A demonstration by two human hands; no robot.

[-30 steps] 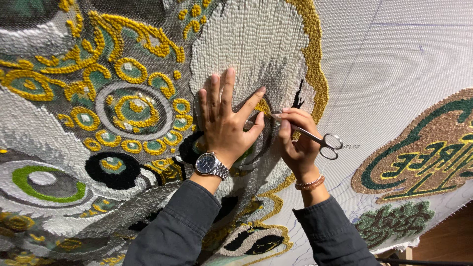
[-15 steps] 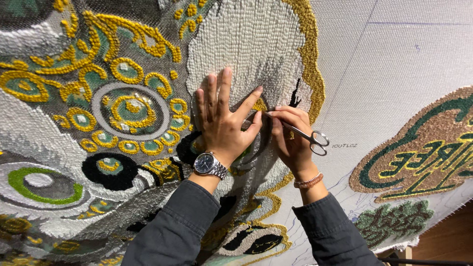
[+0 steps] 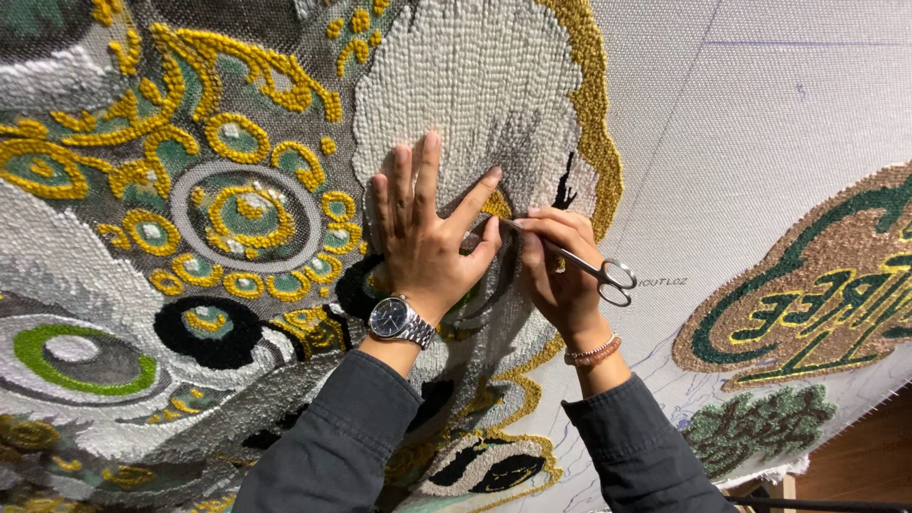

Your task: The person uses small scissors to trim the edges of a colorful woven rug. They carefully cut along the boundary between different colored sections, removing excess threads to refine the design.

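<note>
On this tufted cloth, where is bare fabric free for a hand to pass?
Bare white backing cloth lies right of the yellow border, above the green-and-tan patch. Left of it is crowded: dense yarn, the left hand, and the right hand with scissors.

We are in a rug-tufting workshop: a large tufted rug (image 3: 237, 218) in yellow, green, grey and white yarn fills a stretched white backing cloth (image 3: 760, 123) marked with drawn guide lines. A second tufted piece (image 3: 817, 285) sits on the same cloth, and small steel scissors (image 3: 584, 266) are in use.
</note>
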